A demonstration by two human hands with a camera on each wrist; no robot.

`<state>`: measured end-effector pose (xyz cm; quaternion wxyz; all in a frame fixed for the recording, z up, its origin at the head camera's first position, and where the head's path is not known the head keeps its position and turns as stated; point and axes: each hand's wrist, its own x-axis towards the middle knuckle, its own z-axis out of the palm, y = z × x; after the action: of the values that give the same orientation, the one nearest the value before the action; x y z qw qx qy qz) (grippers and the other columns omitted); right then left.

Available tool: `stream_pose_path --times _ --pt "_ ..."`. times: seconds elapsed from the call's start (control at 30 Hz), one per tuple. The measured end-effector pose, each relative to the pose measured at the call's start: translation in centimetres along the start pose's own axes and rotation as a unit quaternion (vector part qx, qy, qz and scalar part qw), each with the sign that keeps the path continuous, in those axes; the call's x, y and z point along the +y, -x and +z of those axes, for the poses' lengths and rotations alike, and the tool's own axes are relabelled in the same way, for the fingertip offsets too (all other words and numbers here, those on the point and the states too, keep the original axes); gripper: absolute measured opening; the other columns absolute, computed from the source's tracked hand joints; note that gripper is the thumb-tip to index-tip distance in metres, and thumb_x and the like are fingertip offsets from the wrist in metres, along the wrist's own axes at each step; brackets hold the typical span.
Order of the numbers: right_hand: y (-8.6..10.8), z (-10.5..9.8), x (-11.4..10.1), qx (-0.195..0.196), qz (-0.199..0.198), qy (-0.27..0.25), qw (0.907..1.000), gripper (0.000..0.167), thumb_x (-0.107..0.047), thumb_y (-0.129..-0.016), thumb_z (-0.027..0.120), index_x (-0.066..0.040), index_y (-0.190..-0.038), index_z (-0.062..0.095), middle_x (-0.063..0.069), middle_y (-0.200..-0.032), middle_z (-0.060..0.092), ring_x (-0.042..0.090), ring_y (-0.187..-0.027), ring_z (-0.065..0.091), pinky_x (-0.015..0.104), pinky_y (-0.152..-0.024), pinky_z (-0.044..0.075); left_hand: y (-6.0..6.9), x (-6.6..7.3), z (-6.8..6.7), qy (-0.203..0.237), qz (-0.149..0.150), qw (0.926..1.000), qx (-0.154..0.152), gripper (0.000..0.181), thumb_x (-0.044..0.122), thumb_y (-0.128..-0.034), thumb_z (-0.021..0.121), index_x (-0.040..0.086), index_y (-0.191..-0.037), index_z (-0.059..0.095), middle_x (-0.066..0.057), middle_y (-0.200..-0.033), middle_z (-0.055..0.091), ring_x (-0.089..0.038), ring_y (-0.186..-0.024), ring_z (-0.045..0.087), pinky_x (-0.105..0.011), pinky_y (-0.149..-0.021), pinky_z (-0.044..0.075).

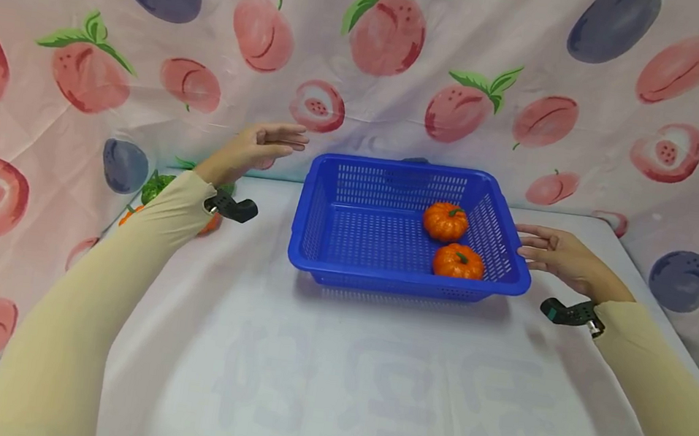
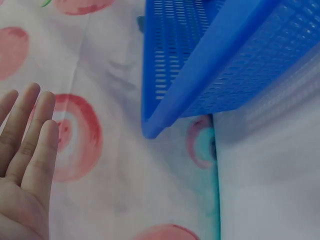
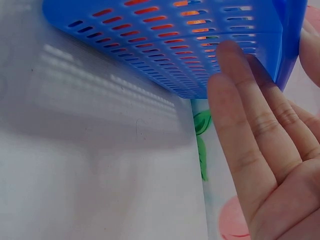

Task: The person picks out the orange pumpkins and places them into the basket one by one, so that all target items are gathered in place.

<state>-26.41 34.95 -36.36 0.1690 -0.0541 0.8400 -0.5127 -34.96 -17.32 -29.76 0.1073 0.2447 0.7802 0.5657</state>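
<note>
A blue plastic basket (image 1: 408,278) with slotted walls stands toward the back of the table. Inside it, on the right, are two small orange pumpkins (image 1: 445,222) with green stems. My left hand (image 1: 269,145) hovers beside the basket's back left corner, fingers extended and apart from it; the left wrist view shows its palm bare. At the right wall, my right hand (image 1: 559,259) has its fingers nearly straight, close to the rim. In the right wrist view the fingertips (image 3: 231,52) lie against or just beside the slotted wall; firm contact is hard to tell.
Behind my left forearm, partly hidden, lie a green bumpy vegetable (image 1: 156,187) and some orange items (image 1: 211,223). A fruit-patterned cloth (image 1: 391,105) hangs behind and along the sides of the white table (image 1: 315,375). A dark object (image 1: 415,160) peeks over the basket's back rim.
</note>
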Motion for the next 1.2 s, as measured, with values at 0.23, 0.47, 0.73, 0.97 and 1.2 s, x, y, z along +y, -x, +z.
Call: stream_pose_path --times 0.23,0.47,0.73,0.97,1.2 --pt "0.0 0.0 0.0 -0.002 0.002 -0.002 1.0 0.072 -0.023 -0.094 0.057 0.004 -0.148 0.017 -0.031 -0.094 0.059 -0.009 -0.089 0.061 0.015 -0.079 0.054 1.4 -0.2 -1.3 0.024 0.013 0.9991 0.033 0.048 0.01 -0.0939 0.051 0.006 -0.141 0.042 -0.005 -0.136 0.055 -0.018 -0.126 0.049 -0.025 -0.103 0.044" --pt "-0.3 -0.1 0.4 -0.001 0.0 0.001 1.0 0.072 -0.023 -0.094 0.057 0.004 -0.148 0.017 -0.031 -0.094 0.059 -0.009 -0.09 0.061 0.015 -0.078 0.054 3.0 -0.8 -2.2 0.061 0.042 0.9959 0.052 0.046 0.007 -0.0945 0.052 0.005 -0.139 0.044 0.01 -0.119 0.062 -0.005 -0.113 0.057 -0.02 -0.103 0.042" --pt "-0.3 -0.1 0.3 -0.001 -0.004 -0.006 1.0 0.071 -0.02 -0.095 0.056 0.005 -0.147 0.016 -0.031 -0.094 0.06 -0.008 -0.089 0.061 0.015 -0.078 0.054 4.7 -1.9 -3.4 0.086 0.058 0.9919 0.073 0.046 0.002 -0.0927 0.054 0.003 -0.138 0.045 0.011 -0.114 0.065 -0.001 -0.105 0.061 -0.01 -0.092 0.046" --pt "-0.3 -0.1 0.3 -0.01 -0.011 -0.011 0.9998 0.071 -0.019 -0.095 0.056 0.006 -0.147 0.016 -0.03 -0.096 0.061 -0.009 -0.09 0.062 0.015 -0.078 0.054 6.2 -2.8 -4.2 0.102 0.072 0.9886 0.084 0.046 0.0 -0.0925 0.054 0.0 -0.138 0.044 0.008 -0.118 0.064 -0.002 -0.107 0.061 -0.012 -0.09 0.048" --pt "-0.4 -0.3 0.6 -0.01 -0.004 -0.004 0.9999 0.07 -0.021 -0.095 0.055 0.004 -0.148 0.016 -0.031 -0.096 0.06 -0.009 -0.091 0.061 0.015 -0.079 0.054 7.8 -3.7 -4.9 0.085 0.052 0.9907 0.093 0.051 0.002 -0.0934 0.053 0.0 -0.142 0.038 0.011 -0.119 0.062 0.0 -0.109 0.059 -0.011 -0.091 0.047"
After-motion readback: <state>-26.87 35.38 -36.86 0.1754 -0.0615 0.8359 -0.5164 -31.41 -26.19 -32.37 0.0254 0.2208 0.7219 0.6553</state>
